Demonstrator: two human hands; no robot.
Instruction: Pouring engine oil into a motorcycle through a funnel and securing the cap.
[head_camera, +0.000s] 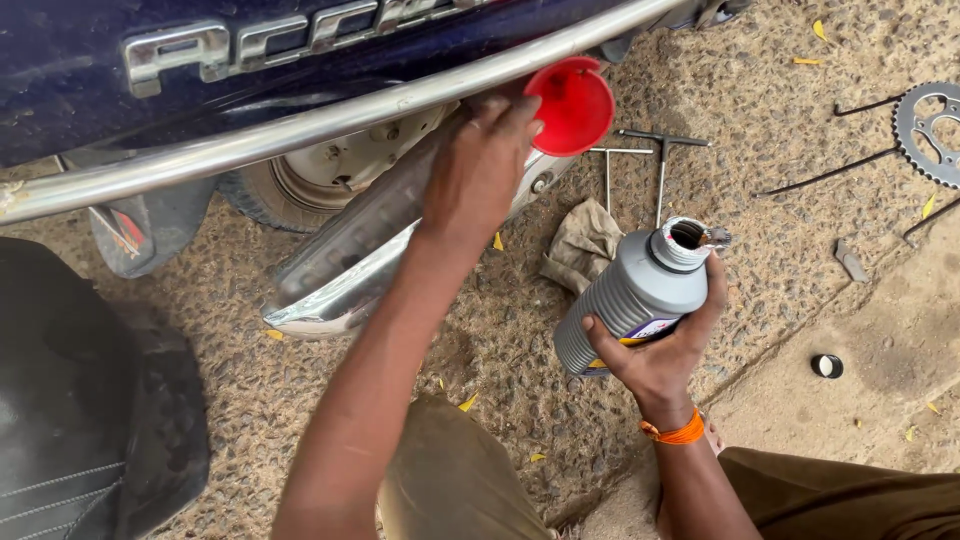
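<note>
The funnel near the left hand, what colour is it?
The funnel is red, and the head view shows it clearly.

L hand (480, 165) on red funnel (570, 105); R hand (665, 345) grips open grey bottle (635, 295).

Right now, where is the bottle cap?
The cap lies on the ground at lower right, right of the grey bottle that the right hand holds.

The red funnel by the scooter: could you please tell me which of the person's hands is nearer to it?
The left hand: its fingers touch the rim of the red funnel. The right hand is lower, apart from it, gripping an opened grey bottle.
</note>
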